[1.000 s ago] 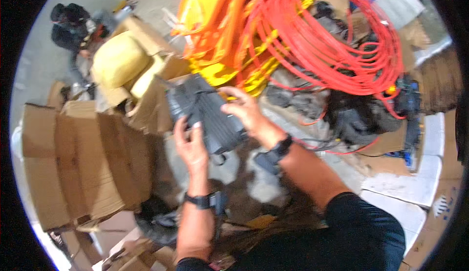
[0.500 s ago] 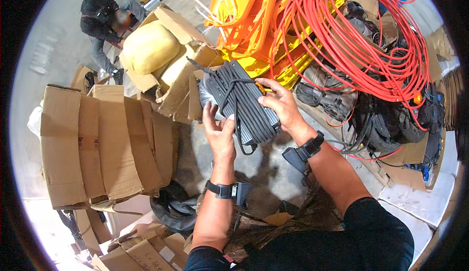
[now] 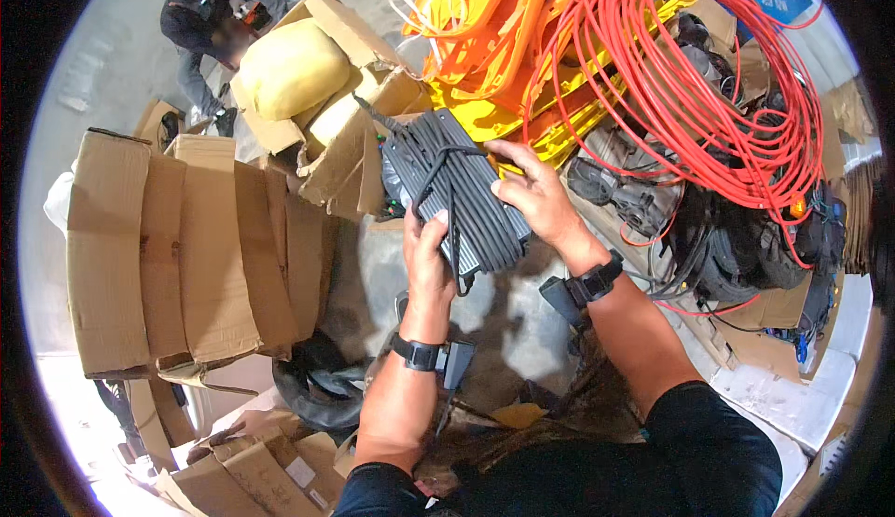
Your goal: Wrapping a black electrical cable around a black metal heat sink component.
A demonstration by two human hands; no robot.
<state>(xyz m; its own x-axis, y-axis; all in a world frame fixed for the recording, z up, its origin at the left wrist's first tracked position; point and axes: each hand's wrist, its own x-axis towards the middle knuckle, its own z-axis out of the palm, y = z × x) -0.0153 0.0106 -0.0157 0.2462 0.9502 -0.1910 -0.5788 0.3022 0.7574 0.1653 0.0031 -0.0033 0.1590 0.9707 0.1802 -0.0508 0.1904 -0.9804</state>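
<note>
One ribbed black box [image 3: 457, 195] (cord-wrapped), two hands [image 3: 427, 254] gripping.

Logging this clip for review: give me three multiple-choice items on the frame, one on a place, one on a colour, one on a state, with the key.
1. Where does the coil of cable lie?
A. On the flattened cardboard at the person's left
B. On the junk pile at the upper right
C. Round the person's left wrist

2. What colour is that coil?
A. Orange-red
B. Green
C. White

3. How is the dark grey ribbed box held?
A. It lies alone on the floor
B. By the right hand only
C. By both hands, left hand at its near end, right hand on its right side

Key: 1 B, the loops drape over the yellow plastic parts and dark gear; 2 A, the strands are bright orange-red; 3 C, fingers of both hands grip the box, with a black cord wound across it.
</note>
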